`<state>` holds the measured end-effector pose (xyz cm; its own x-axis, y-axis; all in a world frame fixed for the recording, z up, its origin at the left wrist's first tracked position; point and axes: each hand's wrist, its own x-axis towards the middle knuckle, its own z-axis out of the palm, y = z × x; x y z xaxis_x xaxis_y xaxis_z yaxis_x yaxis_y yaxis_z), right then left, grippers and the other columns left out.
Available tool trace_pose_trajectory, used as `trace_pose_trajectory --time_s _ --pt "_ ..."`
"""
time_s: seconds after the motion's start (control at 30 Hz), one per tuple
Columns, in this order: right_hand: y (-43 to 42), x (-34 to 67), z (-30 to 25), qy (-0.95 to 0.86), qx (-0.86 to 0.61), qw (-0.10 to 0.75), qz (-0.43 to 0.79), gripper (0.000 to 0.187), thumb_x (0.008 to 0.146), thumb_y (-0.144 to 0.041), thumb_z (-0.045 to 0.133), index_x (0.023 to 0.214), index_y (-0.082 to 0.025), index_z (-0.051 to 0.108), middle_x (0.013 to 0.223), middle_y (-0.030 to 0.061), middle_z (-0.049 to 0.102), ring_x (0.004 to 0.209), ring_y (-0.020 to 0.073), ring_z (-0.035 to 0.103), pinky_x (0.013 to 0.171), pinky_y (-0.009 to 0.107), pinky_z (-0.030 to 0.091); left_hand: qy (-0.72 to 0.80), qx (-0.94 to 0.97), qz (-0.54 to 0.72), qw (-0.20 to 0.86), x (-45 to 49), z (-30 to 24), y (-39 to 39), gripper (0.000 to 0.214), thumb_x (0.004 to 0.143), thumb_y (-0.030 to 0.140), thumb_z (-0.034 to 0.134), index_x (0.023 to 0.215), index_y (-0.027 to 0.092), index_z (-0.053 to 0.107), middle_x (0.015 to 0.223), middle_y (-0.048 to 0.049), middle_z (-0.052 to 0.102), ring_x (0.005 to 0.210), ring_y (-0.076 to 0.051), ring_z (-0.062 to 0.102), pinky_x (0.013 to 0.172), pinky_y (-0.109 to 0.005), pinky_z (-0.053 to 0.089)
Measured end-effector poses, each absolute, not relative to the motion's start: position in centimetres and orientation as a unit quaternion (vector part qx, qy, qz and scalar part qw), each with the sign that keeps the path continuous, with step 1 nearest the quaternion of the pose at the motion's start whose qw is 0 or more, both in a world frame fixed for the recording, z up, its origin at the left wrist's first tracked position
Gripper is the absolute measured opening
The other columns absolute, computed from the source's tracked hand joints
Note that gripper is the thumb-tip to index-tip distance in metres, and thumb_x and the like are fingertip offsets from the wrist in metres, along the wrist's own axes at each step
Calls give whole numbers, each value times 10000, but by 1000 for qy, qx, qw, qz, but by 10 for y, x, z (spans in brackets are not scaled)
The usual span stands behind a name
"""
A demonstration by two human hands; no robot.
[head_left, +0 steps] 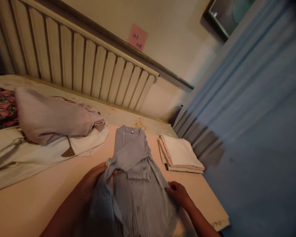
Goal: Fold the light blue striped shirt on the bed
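A grey-blue ribbed button-up shirt lies on the pink-covered table, its collar toward the far side. One sleeve is folded across its front, and the near hem runs out of the picture. My left hand grips the shirt's left side edge and lifts that part off the table; some of its fingers are hidden behind the cloth. At the other side edge, my right hand is closed, with the thumb and fingers pinching the fabric.
Folded clothes are stacked to the right. A loose heap on the left holds a pale pink garment, white clothing and a floral piece. A radiator stands behind; a blue curtain hangs along the right.
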<state>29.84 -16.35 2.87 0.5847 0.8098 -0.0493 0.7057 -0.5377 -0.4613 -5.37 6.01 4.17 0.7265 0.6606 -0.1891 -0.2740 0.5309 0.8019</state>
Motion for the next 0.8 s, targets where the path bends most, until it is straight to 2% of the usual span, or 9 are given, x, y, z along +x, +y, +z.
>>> trace_pose_trajectory --time_s 0.13,0.33,0.47,0.57,0.67,0.73,0.8 --pt "-184 284 33 -423 -880 192 96 111 683 -257 565 590 -212 526 570 -36 562 596 147 522 577 236 340 244 393 270 845 -53 49 56 231 707 366 710 737 137 708 478 20 531 402 -86 406 394 -201 295" --pt "-199 241 60 -465 -849 248 33 143 803 -287 472 733 -217 574 664 -1 620 646 167 576 620 243 390 223 394 286 845 -55 44 56 256 705 371 722 781 126 725 518 5 565 428 -84 444 393 -183 318" --pt "-202 198 61 -519 -830 200 35 174 845 -267 456 837 -204 618 765 41 662 718 181 613 670 247 419 206 379 294 853 -56 37 61 236 740 356 711 827 137 726 567 -4 602 441 -90 476 410 -187 355" --pt "-204 172 56 -553 -816 144 85 166 788 -199 523 894 -215 650 841 35 688 774 178 632 689 233 422 197 361 305 859 -56 31 65 223 764 333 708 880 143 722 656 -24 654 467 -92 511 421 -185 372" --pt "-204 161 57 -572 -787 111 203 159 730 -199 631 879 -242 668 760 -24 682 699 148 617 607 197 395 202 352 312 859 -57 29 68 221 772 322 701 892 137 719 672 -27 658 456 -89 508 413 -186 369" --pt "-203 163 60 -580 -768 131 236 88 748 -225 646 833 -235 668 701 -43 661 666 134 603 578 186 386 201 355 318 856 -58 30 69 215 772 312 695 887 133 722 645 -21 642 453 -90 505 415 -185 371" --pt "-199 172 59 -582 -769 179 195 79 813 -237 588 798 -216 662 716 -28 662 699 140 611 622 195 423 191 363 323 853 -59 32 69 203 774 308 689 863 129 725 622 -17 628 460 -90 505 422 -183 375"
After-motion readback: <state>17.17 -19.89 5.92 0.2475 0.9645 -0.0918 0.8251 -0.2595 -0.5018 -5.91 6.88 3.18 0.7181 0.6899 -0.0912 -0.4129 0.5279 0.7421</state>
